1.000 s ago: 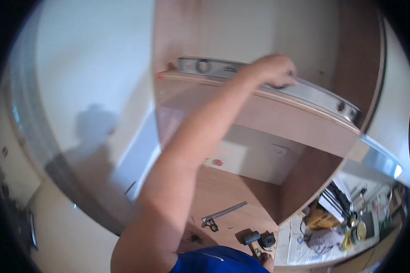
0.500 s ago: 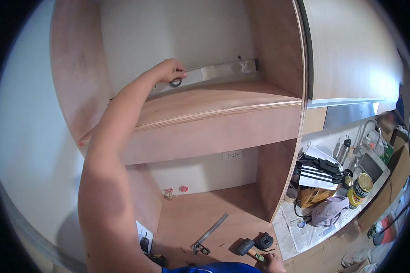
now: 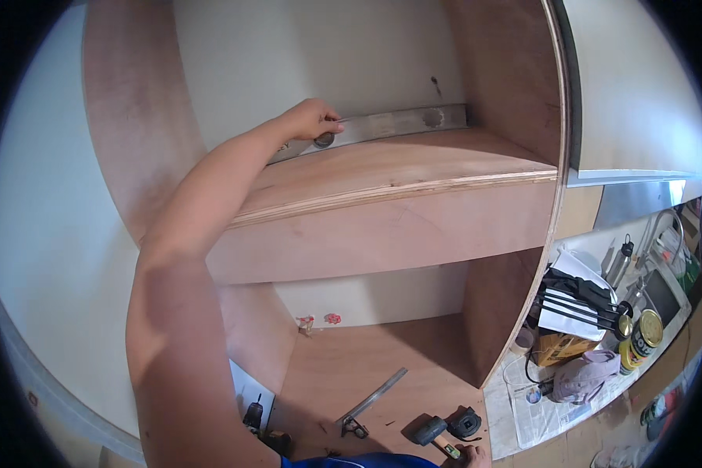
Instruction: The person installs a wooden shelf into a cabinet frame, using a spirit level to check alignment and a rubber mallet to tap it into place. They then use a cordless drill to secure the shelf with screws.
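My left hand (image 3: 313,121) reaches up and far into the upper compartment of a plywood cabinet (image 3: 382,226). Its closed fingers grip a long flat grey strip (image 3: 398,123) that runs along the back wall just above the shelf. A dark round part (image 3: 324,140) shows below the fingers; its kind is unclear. Down at the lower edge, my right hand (image 3: 473,457) is partly cut off, beside the handle end of a hammer (image 3: 430,430); whether it grips the handle cannot be made out. A black tape measure (image 3: 466,422) lies close by.
On the lower board lie a combination square (image 3: 374,402) and a dark drill-like tool (image 3: 254,413). Red-handled valves (image 3: 332,318) sit at the back wall. The counter at right holds a yellow-and-black can (image 3: 641,343), a pale cloth bag (image 3: 586,376), a bottle (image 3: 621,261) and a sink (image 3: 663,296).
My view has shifted, so the cabinet sits further right in the picture. The strip now lies flatter against the back wall, with my left hand still on it. The hammer and tape measure stay put.
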Tool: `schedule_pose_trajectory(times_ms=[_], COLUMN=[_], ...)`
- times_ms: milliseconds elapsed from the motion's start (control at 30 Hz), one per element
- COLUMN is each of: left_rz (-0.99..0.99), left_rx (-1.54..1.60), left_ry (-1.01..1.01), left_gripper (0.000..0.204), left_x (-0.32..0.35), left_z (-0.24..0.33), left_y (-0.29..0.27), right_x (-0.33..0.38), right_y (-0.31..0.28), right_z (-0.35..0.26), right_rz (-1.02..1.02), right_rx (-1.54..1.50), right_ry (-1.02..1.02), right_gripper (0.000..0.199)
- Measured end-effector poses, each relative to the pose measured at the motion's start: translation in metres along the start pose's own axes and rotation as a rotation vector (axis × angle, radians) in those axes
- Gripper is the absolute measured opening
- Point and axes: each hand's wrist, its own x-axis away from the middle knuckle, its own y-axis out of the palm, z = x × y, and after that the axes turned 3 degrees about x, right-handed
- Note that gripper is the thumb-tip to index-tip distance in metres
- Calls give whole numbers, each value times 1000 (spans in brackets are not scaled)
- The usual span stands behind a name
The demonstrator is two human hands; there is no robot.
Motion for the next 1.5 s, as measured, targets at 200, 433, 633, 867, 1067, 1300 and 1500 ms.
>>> schedule_pose_trajectory(times_ms=[200, 433, 633, 867, 1067, 1300, 1500], left_rz=[13, 191, 137, 81, 29, -1, -39], left_rx=[-11, 17, -8, -85, -75, -129, -197], left_ry=[-118, -133, -126, -131, -147, -144, -117], left_gripper=[53, 73, 72, 56, 55, 57, 57], left_x=[-1, 23, 61, 102, 115, 110, 101], left_z=[9, 29, 2, -11, -12, -16, -6], left_y=[-15, -119, -135, -125, -119, -113, -109], right_x=[0, 1, 0, 1, 0, 1, 1], right_y=[6, 6, 3, 4, 7, 14, 15], right_z=[6, 5, -20, -27, -25, -13, -18], right_rz=[-15, -101, -61, -74, -58, -25, -25], right_rx=[12, 32, 109, 148, 154, 179, 200], right_ry=[8, 124, 68, 71, 60, 77, 100], right_gripper=[46, 44, 44, 43, 44, 44, 44])
